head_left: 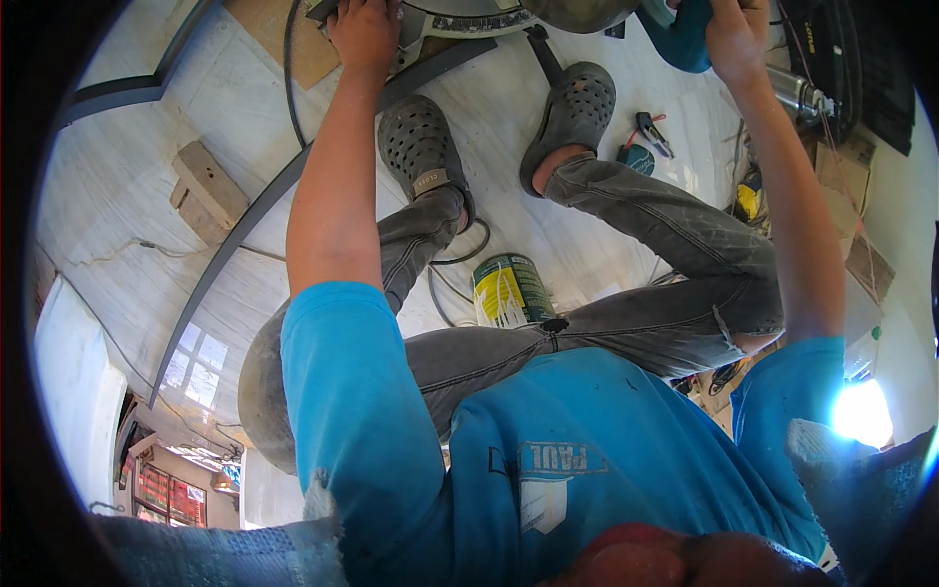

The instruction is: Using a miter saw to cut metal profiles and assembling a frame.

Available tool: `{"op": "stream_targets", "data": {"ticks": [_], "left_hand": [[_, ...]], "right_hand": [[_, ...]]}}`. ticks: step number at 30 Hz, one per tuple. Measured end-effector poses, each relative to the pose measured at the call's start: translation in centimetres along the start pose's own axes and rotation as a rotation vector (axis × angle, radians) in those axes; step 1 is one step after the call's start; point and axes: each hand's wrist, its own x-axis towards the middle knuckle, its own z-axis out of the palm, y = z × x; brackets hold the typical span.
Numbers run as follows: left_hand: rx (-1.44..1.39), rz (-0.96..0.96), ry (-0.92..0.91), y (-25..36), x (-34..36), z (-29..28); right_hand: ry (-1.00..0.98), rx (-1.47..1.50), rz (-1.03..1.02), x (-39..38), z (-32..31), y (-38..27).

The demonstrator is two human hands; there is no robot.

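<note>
At the top edge is a miter saw, with a metal turntable (469, 22), a rounded guard (577, 12) and a teal handle housing (680, 39). My right hand (738, 41) is closed round the handle, partly cut off by the picture's edge. My left hand (365, 34) is closed over a dark grey metal bar (321, 10) by the saw's left side; its fingertips are partly out of view. A longer dark grey metal bar (264, 201) passes beneath my left forearm, from beside the saw base across the floor.
Between my legs stands a yellow-green paint can (513, 291) with white drips. Wood blocks (208, 191) lie left; a utility knife (653, 135) lies right of my clog (575, 110). Another dark frame piece (122, 93) is at far left. A black cable (290, 78) runs near my left arm.
</note>
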Motion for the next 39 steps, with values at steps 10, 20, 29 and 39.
{"op": "stream_targets", "data": {"ticks": [10,20,29,39], "left_hand": [[0.002,-0.035,-0.044,0.3,0.0,-0.5],[0.009,-0.015,-0.041,0.3,0.0,-0.6],[-0.016,-0.039,-0.067,0.4,0.2,-0.7],[-0.019,-0.032,-0.049,-1.7,-0.3,1.7]], "right_hand": [[-0.038,-0.101,-0.100,-0.1,0.2,0.1],[-0.014,-0.133,-0.081,-0.3,0.0,0.6],[0.020,-0.105,-0.024,-0.7,0.1,0.9],[0.014,-0.201,0.045,1.3,0.8,-5.7]]}}
